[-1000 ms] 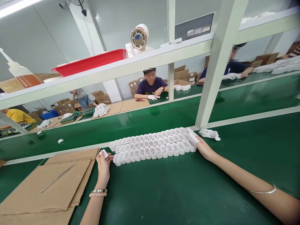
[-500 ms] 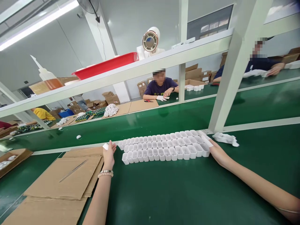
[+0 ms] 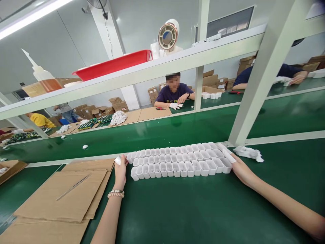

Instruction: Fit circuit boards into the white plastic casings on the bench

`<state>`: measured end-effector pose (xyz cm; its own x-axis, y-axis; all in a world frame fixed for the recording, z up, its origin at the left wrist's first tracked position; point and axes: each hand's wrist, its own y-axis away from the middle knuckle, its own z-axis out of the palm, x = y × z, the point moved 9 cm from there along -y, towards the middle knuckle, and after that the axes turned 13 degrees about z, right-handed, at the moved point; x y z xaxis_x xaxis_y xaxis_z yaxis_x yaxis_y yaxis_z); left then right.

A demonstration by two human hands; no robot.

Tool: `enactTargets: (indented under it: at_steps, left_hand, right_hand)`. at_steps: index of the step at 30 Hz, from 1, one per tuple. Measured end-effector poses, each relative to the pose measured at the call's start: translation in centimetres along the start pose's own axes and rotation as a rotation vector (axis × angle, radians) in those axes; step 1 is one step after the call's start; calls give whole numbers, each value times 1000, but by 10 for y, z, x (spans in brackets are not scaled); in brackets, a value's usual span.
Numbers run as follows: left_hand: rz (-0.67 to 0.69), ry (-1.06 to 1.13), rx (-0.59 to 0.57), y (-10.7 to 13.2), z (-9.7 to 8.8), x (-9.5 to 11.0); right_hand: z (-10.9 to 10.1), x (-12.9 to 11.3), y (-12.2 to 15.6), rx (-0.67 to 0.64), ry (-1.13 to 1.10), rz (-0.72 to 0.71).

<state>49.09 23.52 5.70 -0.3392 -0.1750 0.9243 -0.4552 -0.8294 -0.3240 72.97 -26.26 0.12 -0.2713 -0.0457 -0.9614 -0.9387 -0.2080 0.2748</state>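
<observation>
White containers stand open side up in three close rows at the middle of the frame, on the green bench. On my feed the right hand is at the right end of the rows, its white-covered fingers stretched out together along the end containers. I see the left hand by the left end, just beside the back row. A white piece shows at its thumb; I cannot tell whether it is held or worn, nor whether the fingers are clamped. At lower left I make out a thin metal tool aslant on flat cardboard. A crumpled white cloth lies near the right hand, toward the right edge.
</observation>
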Motion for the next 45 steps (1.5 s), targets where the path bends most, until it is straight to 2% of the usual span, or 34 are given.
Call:
enactTargets:
  at_steps: [6,17,25,27,30,32,36,40,45]
  left_hand:
    - [7,-15,0,1,-2,-1]
    - [18,-36,14,-2,-5,-3]
    - [23,-59,26,-2,-4,-3]
    - [40,-86,43,-2,-6,0]
    - [135,-294,85,0,-16,18]
    - [163,-483,10,3,-13,30]
    - [99,-737,-222,12,3,38]
    - [133,-900,-274,19,11,46]
    - [136,-879,-309,20,15,43]
  right_hand:
    - [-1,2,-2,-7,7,-12]
    - [5,-9,2,-34,19,-112]
    - [5,-12,5,-29,32,-115]
    - [6,-13,6,-32,34,-112]
    - [7,-13,7,-38,30,-108]
    - [7,-13,7,-39,25,-107]
    - [6,-12,7,-36,16,-108]
    - [6,-13,6,-38,11,-124]
    - [5,-11,4,-45,11,-133]
